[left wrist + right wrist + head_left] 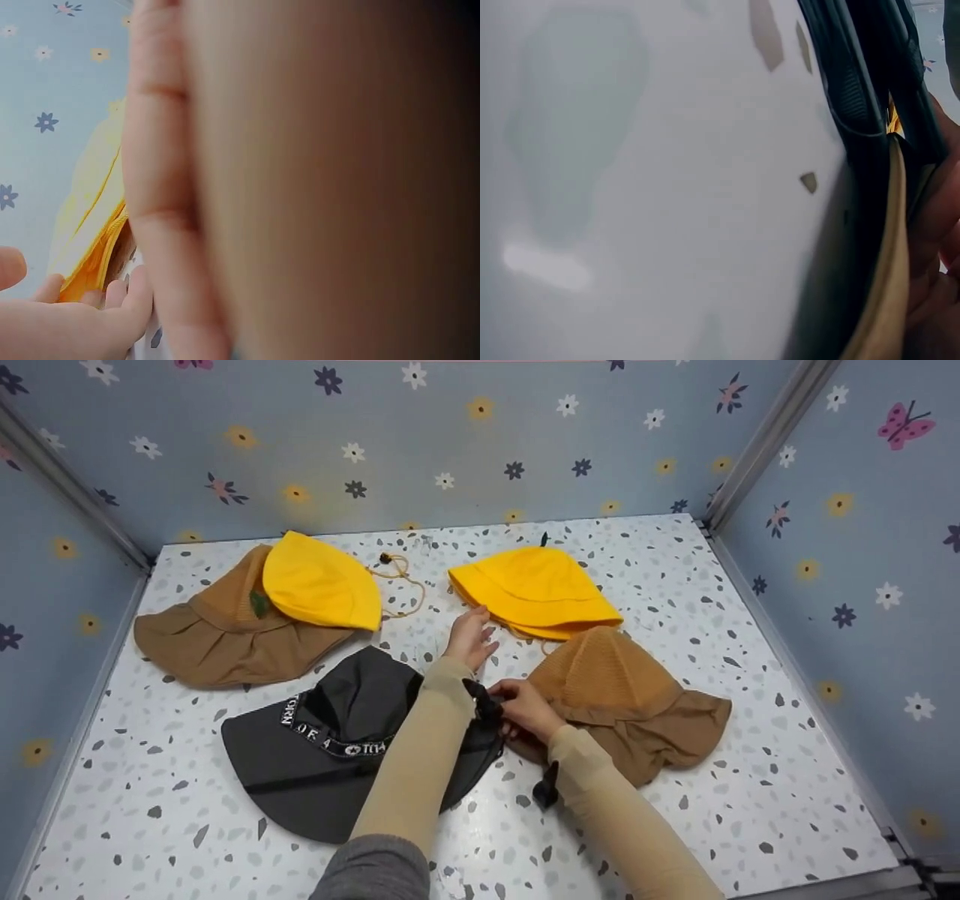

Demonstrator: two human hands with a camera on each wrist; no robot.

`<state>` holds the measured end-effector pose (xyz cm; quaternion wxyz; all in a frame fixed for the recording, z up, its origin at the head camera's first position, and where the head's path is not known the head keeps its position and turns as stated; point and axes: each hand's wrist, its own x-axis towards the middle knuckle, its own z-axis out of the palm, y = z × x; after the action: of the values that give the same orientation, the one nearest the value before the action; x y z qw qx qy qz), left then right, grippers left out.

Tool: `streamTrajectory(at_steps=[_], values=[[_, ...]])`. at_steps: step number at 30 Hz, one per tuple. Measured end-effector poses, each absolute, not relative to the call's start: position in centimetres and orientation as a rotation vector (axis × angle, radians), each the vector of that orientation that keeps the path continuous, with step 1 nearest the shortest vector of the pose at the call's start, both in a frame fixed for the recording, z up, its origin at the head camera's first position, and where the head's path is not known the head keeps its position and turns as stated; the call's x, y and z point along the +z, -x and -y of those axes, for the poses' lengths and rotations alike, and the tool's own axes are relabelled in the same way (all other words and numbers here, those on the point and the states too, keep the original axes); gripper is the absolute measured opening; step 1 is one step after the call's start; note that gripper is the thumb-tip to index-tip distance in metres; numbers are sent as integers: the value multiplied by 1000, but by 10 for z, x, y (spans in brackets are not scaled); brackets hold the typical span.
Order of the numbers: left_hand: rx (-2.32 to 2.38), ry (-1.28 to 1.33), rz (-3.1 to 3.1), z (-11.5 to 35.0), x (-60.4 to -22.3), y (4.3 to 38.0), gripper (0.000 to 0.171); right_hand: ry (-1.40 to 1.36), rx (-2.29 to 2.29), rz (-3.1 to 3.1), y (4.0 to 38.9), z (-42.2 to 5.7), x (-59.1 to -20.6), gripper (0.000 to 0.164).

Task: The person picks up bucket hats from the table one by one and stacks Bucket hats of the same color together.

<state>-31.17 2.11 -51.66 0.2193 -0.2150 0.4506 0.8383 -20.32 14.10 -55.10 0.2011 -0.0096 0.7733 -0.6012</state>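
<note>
Hats: five in all, namely two yellow, two brown, one black, on one speckled white tabletop (780, 780)
Left yellow hat (322, 585): one, lying partly over the left brown hat (240, 652); one cord (406, 576) trailing to its right, with one black toggle (385, 558)
Right yellow hat (536, 585): one, crown up, near the back wall (420, 435), just beyond the right brown hat (615, 682)
Brown hats: two, one at each side, both with gathered brims spread out
Black hat (300, 787): one, at near left, with one lettered band (326, 744); partly hidden behind the left forearm
Wrist devices: two, both black; left wrist device (484, 703) on the left wrist, right wrist device (546, 791) on the right
Left hand (471, 637): one, released, fingers loosely extended; fingertips at the brim of the right yellow hat, contact impossible to tell
Right hand (529, 709): one, grasping the left wrist device with bent fingers, between the black hat and the right brown hat
Sleeves: two beige, plus one grey cuff (375, 870) on the left arm
Walls: three, all flowered
</note>
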Motion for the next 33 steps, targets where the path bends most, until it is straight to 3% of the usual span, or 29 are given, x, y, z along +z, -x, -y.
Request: streamTrajectory(at_steps=[22, 33], values=[[2317, 516, -1320, -16, -508, 302, 48, 9, -1669, -2085, 204, -142, -546, 33], [2369, 509, -1288, -14, -500, 299, 50, -213, -1662, -1893, 215, -144, -526, 45]])
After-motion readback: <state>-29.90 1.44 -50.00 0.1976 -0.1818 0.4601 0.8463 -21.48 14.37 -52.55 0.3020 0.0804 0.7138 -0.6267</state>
